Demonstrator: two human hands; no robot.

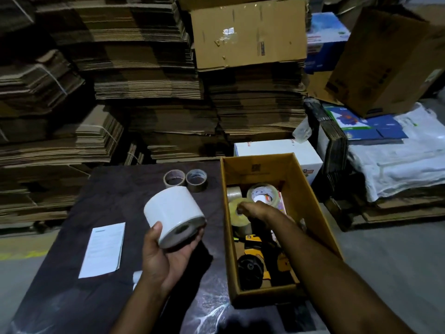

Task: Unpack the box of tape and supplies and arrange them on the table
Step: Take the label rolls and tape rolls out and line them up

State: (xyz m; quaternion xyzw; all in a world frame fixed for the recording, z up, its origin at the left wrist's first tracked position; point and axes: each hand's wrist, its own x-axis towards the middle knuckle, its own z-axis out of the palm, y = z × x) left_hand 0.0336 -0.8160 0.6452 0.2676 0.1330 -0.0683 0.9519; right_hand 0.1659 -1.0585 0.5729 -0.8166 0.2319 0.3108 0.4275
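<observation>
my left hand (166, 256) cups white roll (174, 216), clear of box (313, 208) | right hand (255, 210) closes on yellowish tape roll (237, 216) just beneath, to lift

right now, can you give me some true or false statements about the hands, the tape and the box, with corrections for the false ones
1. The left hand holds a white roll. True.
2. The right hand is inside the open box, on a yellowish tape roll. True.
3. Three tape rolls stand on the table. False: two tape rolls sit there, side by side.
4. The paper sheet lies in the box. False: it lies on the table.
</observation>
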